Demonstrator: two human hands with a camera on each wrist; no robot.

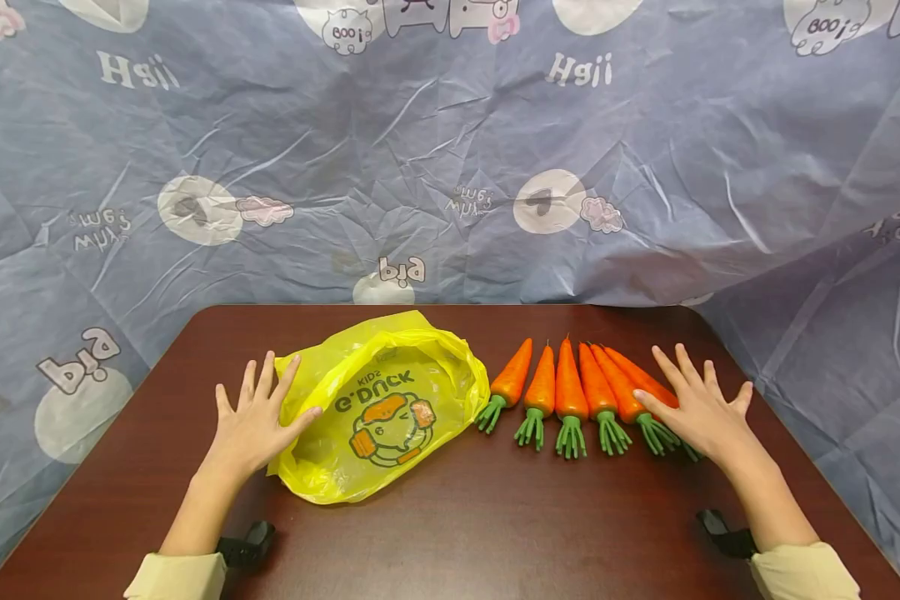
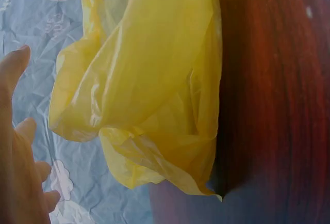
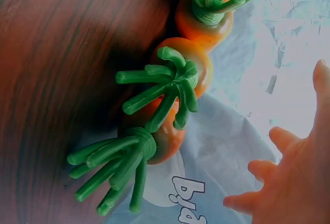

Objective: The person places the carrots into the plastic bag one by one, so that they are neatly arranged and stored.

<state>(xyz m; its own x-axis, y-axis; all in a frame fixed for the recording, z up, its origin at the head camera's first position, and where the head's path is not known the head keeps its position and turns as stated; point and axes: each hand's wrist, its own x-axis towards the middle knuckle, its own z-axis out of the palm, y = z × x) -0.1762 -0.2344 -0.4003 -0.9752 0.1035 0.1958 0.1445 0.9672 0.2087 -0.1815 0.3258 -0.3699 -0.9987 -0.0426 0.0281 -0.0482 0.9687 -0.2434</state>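
Observation:
A yellow plastic bag (image 1: 390,417) with a printed cartoon duck lies on the table, its mouth spread open. My left hand (image 1: 258,421) is held at the bag's left side, fingers spread, holding nothing; the left wrist view shows it apart from the bag (image 2: 154,69). Several orange carrots (image 1: 568,387) with green stub tops lie in a row right of the bag, tips pointing away. Over the rightmost carrots hovers my right hand (image 1: 705,412), fingers spread and holding nothing. In the right wrist view the hand (image 3: 294,167) is apart from the nearest carrot tops (image 3: 116,162).
A dark brown wooden table (image 1: 480,533) carries everything. Behind and beside it hangs a wrinkled grey-blue printed sheet (image 1: 420,150). Both wrists wear black straps (image 1: 246,546), below light sleeves (image 1: 802,571).

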